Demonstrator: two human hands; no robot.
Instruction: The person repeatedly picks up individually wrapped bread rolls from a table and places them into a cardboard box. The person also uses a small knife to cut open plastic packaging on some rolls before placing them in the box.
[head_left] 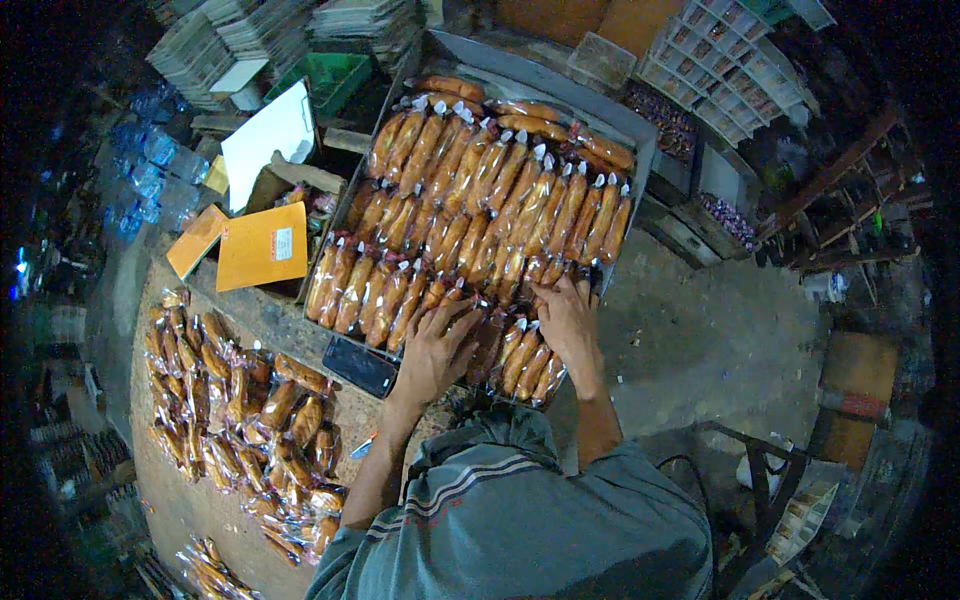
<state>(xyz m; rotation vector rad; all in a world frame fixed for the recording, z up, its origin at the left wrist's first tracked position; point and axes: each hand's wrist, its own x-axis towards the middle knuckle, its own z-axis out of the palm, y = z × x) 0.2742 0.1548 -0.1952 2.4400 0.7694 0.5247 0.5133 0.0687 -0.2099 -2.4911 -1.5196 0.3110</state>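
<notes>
**Over the grey box, both my hands sit among the wrapped rolls**

Along the near edge of the grey box point(470, 52), my left hand point(432, 350) and right hand point(568, 315) rest over the wrapped rolls point(466, 180). These are long, slim and brown, each in glossy, crinkled clear film with a small pale tip at one end. They fill the box in slanting rows, with several lying crosswise at the far end.

To the left, more wrapped rolls lie in a loose pile point(240, 390) on the brown surface point(165, 520). A flat dark phone point(358, 366) sits just beside the box, close to my left wrist; a blue pen point(363, 446) is by that forearm. Past them are a stiff orange folder point(262, 247) and a smooth white sheet point(268, 140).

My left forearm slants rightward over the surface; my right rises more steeply. On both hands the fingers are bent downward and slightly parted; I cannot tell whether they have hold of a roll, since the tips are hidden.
</notes>
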